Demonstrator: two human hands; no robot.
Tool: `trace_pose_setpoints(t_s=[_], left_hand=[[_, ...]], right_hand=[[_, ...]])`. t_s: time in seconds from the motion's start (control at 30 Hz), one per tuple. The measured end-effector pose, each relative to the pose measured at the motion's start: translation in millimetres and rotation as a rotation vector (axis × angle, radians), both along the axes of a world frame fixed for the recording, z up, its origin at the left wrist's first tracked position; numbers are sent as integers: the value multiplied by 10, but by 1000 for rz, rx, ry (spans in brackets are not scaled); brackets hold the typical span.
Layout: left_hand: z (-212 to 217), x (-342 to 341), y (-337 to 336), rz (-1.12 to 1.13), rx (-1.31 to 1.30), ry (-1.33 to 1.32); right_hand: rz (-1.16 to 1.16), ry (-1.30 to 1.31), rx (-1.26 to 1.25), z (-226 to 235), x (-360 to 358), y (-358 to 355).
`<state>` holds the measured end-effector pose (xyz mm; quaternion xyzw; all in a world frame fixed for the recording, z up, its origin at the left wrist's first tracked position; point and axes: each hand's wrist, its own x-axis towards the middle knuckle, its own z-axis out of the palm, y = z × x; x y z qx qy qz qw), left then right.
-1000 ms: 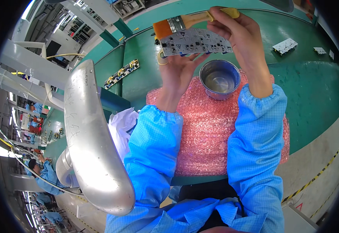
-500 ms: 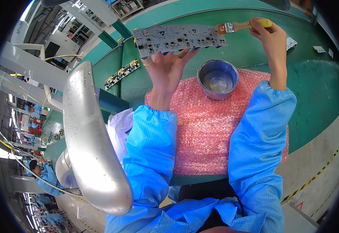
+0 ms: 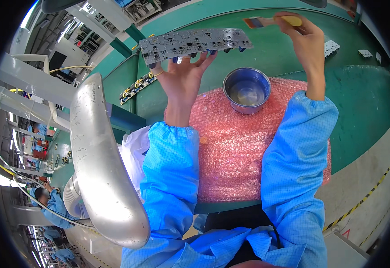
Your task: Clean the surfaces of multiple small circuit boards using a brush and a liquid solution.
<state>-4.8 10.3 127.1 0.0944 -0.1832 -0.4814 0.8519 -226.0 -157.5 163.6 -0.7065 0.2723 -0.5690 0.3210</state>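
Note:
My left hand (image 3: pixel 180 82) holds up a long grey circuit board (image 3: pixel 195 43) from below, its fingers closed on the near edge. Small dark parts dot the face turned toward me, and blue parts poke out under it. Up at the right, my right hand (image 3: pixel 304 40) grips a paintbrush (image 3: pixel 266 22) by its yellow-ended wooden handle. The reddish bristles point left, just above the board's right end and apart from it. Below and between my hands, a round metal bowl (image 3: pixel 247 90) with some clear liquid stands on pink bubble wrap (image 3: pixel 230 152).
A second board with yellow parts (image 3: pixel 137 88) lies on the green table (image 3: pixel 355 116) at the left. Small white boards (image 3: pixel 331 48) lie far right. A large silver fume hood (image 3: pixel 108 165) fills the left, beside a white plastic bag (image 3: pixel 133 152). Another person (image 3: pixel 52 203) sits far left.
The brush has lifted off the board's right end, moving up and slightly left. The board and my left hand have shifted a little left.

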Motion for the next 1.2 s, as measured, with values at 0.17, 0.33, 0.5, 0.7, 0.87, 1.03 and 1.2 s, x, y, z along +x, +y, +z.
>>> trace_pose_setpoints(t_s=[0.17, 0.33, 0.5, 0.7, 0.87, 1.03, 1.2], left_hand=[[5, -38, -9, 94, 7, -54], [-49, 41, -1, 130, 44, -35], [-61, -60, -24, 42, 32, -39], [-72, 30, 16, 156, 70, -85], [-60, -116, -18, 71, 83, -163], [-31, -59, 13, 114, 93, -185], [-49, -39, 6, 99, 106, -190]], right_hand=[[187, 205, -110, -11, 57, 140], [252, 284, -47, 83, -65, 228], [150, 206, -116, 31, 106, 305], [277, 271, -106, 63, 73, 300], [207, 69, -137, 48, 236, 379], [296, 286, -191, 142, 200, 475], [289, 86, -190, 149, 246, 497]])
